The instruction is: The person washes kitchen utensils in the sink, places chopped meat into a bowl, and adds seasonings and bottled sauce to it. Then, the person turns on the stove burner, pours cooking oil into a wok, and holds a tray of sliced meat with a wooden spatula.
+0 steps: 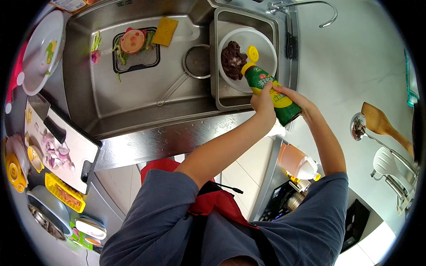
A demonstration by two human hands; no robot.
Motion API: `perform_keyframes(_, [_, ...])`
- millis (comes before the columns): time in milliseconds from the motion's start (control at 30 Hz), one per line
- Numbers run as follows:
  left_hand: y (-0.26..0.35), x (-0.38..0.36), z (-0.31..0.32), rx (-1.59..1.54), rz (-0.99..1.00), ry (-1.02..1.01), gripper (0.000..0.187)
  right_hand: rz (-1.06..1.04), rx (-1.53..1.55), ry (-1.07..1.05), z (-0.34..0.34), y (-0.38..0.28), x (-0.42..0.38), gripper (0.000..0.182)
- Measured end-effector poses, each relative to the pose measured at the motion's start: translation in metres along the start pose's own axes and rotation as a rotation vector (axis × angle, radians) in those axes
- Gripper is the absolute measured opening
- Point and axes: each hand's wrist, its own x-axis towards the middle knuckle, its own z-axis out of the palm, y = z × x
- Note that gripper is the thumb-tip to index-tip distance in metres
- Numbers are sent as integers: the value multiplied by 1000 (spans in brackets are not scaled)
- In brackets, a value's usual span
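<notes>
A green-and-yellow seasoning bottle (270, 91) is tilted, its yellow neck pointing into a white bowl (268, 52). Its round yellow flip lid (253, 53) stands open. My left hand (264, 104) wraps the near side of the bottle, and my right hand (297, 99) grips it from the right, close to the base. Dark red-brown meat (233, 60) lies in the bowl with a patch of whitish powder on top. The bowl rests inside a steel tray (214, 95) at the right of the sink.
The sink (133, 95) holds a strainer (196, 61), a yellow sponge (165, 31) and a black-rimmed drain basket (136, 68) with vegetable scraps. Left, a cutting board (84, 155) carries cut onion (57, 153) and a cleaver (46, 113). A faucet (310, 3) and wooden spatula (377, 119) are right.
</notes>
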Motion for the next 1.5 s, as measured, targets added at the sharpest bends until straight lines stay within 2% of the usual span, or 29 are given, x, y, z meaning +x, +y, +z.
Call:
perform_keyframes(267, [-9,-11,5,-16,102,-85,43,0,34,-33,-5,-6,-4,54])
perform_keyframes(467, [-6,-7,2,39,19,79,42,-74,-96,-56,2,-11,-1,49])
perform_keyframes(533, [-5,-2,-1,7,70,16,45,-45,-119,82,11,-15,-5,45])
perform_keyframes(667, [-1,-1,-1,-13,65,-10,44,-81,-69,63,10,-13,3,45])
perform_keyframes(733, [4,-1,0,-1,-12,28,43,-75,-74,-51,2,-9,12,48])
perform_keyframes(867, [5,-3,-1,-20,-9,24,43,-59,-98,-4,3,-6,19,51])
perform_keyframes(967, [2,-3,-1,25,96,-2,44,-41,-173,27,10,-14,8,55])
perform_keyframes(1033, [0,-4,0,-2,113,8,45,23,-54,8,17,-18,-1,58])
perform_keyframes(1167, [-1,-5,2,4,93,45,46,34,-37,-53,12,-17,4,59])
perform_keyframes(1233, [-1,-3,2,5,38,66,46,30,-40,-103,6,-14,13,56])
perform_keyframes(1500, [-3,6,-2,-42,58,30,44,-3,-56,-68,3,-11,24,47])
